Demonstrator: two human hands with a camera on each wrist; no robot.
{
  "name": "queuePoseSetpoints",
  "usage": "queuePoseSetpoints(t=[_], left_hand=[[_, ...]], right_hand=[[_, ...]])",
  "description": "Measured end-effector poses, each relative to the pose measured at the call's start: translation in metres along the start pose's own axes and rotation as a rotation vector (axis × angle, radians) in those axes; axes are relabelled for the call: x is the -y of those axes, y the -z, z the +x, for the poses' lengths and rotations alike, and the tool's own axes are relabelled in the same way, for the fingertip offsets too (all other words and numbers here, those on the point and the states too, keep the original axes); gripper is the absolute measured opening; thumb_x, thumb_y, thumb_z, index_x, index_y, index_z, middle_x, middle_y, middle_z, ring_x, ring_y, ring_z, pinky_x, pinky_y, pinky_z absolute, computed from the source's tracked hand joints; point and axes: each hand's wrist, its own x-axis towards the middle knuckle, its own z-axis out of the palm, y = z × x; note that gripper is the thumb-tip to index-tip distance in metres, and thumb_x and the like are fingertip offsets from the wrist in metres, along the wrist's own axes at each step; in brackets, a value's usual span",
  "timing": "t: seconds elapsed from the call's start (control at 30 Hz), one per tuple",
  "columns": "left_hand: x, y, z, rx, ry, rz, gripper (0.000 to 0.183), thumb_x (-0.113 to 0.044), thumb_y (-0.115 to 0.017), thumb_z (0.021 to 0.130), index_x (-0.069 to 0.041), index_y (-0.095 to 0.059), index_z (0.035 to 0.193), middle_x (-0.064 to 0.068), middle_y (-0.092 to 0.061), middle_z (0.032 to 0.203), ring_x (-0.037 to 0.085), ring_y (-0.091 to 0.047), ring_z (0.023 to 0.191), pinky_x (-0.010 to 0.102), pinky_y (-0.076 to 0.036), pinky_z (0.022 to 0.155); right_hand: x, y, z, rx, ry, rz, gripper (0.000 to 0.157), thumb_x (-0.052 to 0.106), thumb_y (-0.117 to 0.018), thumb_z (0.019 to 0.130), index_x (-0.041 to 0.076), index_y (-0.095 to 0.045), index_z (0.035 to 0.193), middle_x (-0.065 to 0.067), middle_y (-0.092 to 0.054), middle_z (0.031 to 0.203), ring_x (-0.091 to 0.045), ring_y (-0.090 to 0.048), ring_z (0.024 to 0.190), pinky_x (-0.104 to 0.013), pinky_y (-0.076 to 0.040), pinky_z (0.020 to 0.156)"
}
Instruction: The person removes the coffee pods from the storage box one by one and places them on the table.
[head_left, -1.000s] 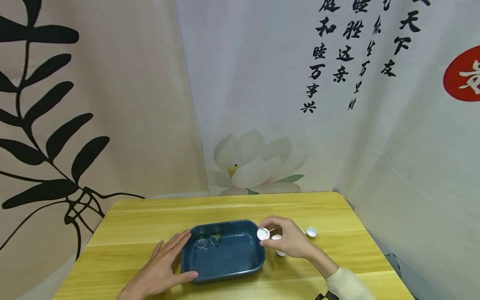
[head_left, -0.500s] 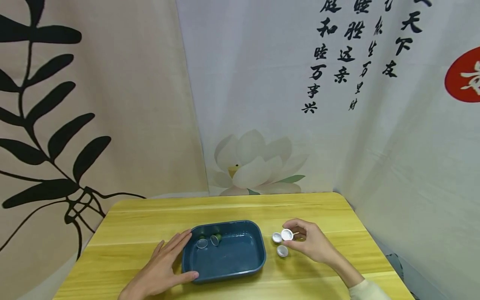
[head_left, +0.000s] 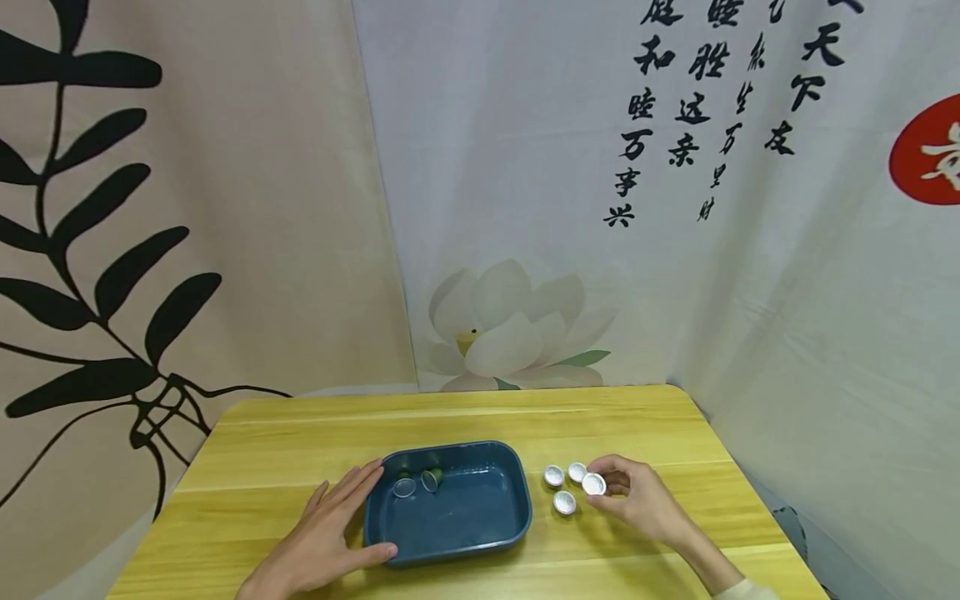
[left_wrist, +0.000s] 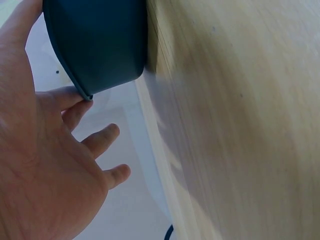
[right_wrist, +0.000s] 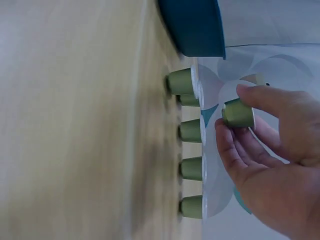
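Observation:
My left hand (head_left: 322, 529) lies at the left end of a dark blue rectangular tray (head_left: 457, 554). Its straight fingers reach the far-left corner and its thumb the near-left one. The left wrist view shows fingertips at the tray's rim (left_wrist: 65, 67). Right of the tray, my right hand (head_left: 641, 500) pinches a coffee capsule (right_wrist: 239, 114) between thumb and fingers, a green cup with a pale lid. In the head view the held capsule's white lid (head_left: 594, 484) faces up. Inside the tray are two similar capsules, one (head_left: 403, 487) beside the other (head_left: 432, 479).
Several more green capsules (right_wrist: 191, 131) stand lid up on the wooden table (head_left: 300, 433), between the tray and my right hand. Three of their lids, including the nearest lid (head_left: 565, 502), show in the head view. A printed curtain (head_left: 517, 208) hangs behind the table.
My right hand has moved right, away from the tray's right rim and slightly nearer, with the capsule still pinched. Lids it covered now show. The left hand and tray have stayed put.

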Motion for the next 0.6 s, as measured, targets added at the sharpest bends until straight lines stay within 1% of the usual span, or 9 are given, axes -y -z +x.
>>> queuePoseSetpoints(t=[0.13, 0.27, 0.43, 0.6], left_hand=[[-0.001, 0.0, 0.0, -0.001, 0.001, -0.003, 0.116, -0.076, -0.083, 0.089, -0.018, -0.037, 0.179, 0.009, -0.037, 0.186, 0.051, -0.036, 0.17, 0.093, -0.021, 0.124], [-0.002, 0.001, 0.0, -0.003, 0.003, -0.006, 0.115, -0.075, -0.084, 0.089, -0.018, -0.038, 0.178, 0.008, -0.037, 0.186, 0.051, -0.036, 0.17, 0.093, -0.021, 0.124], [-0.001, 0.001, -0.001, 0.008, 0.014, -0.01, 0.116, -0.076, -0.084, 0.089, -0.019, -0.038, 0.179, 0.006, -0.037, 0.186, 0.05, -0.036, 0.17, 0.093, -0.02, 0.125], [0.0, 0.0, 0.0, 0.004, 0.01, -0.001, 0.115, -0.076, -0.083, 0.089, -0.019, -0.037, 0.179, 0.007, -0.037, 0.186, 0.051, -0.036, 0.17, 0.093, -0.02, 0.124]], right_hand=[[-0.005, -0.005, -0.001, -0.004, -0.048, 0.028, 0.044, 0.008, -0.089, 0.097, -0.007, -0.07, 0.133, -0.019, -0.076, 0.128, -0.015, -0.077, 0.108, -0.023, -0.068, 0.091], [-0.009, -0.01, -0.002, -0.034, -0.094, 0.02, 0.044, 0.007, -0.09, 0.095, -0.009, -0.07, 0.129, -0.02, -0.076, 0.125, -0.017, -0.078, 0.106, -0.022, -0.068, 0.09], [-0.016, -0.016, -0.005, -0.062, -0.13, -0.021, 0.037, 0.008, -0.092, 0.093, -0.004, -0.073, 0.122, -0.017, -0.078, 0.121, -0.02, -0.079, 0.105, -0.021, -0.067, 0.087], [-0.02, -0.02, -0.006, -0.074, -0.135, -0.061, 0.035, 0.009, -0.094, 0.091, 0.0, -0.075, 0.119, -0.016, -0.079, 0.12, -0.022, -0.08, 0.104, -0.026, -0.069, 0.086]])
